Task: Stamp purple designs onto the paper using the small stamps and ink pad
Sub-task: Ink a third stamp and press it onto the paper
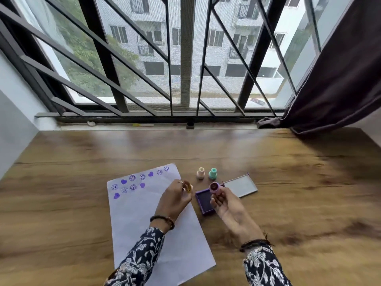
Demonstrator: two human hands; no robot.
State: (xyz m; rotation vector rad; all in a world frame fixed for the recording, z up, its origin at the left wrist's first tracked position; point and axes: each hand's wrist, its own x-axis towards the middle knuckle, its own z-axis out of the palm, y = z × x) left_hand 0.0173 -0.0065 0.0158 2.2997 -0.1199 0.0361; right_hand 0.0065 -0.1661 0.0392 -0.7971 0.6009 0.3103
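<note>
A white paper (pixel 144 213) lies on the wooden table (pixel 288 193), with several purple hearts and round faces stamped along its top. My right hand (pixel 228 207) holds a small purple stamp (pixel 215 187) tilted, its inked face turned up toward me, above the open purple ink pad (pixel 203 202). My left hand (pixel 175 200) hovers over the paper's right edge, pinching a small yellow stamp (pixel 188 187) that is blurred. A beige stamp (pixel 200 172) and a teal stamp (pixel 212 173) stand upright behind the pad.
The ink pad's lid (pixel 241 185) lies flat to the right of the pad. A barred window (pixel 185 58) and its sill run along the table's far edge. A dark curtain (pixel 340 79) hangs at the right.
</note>
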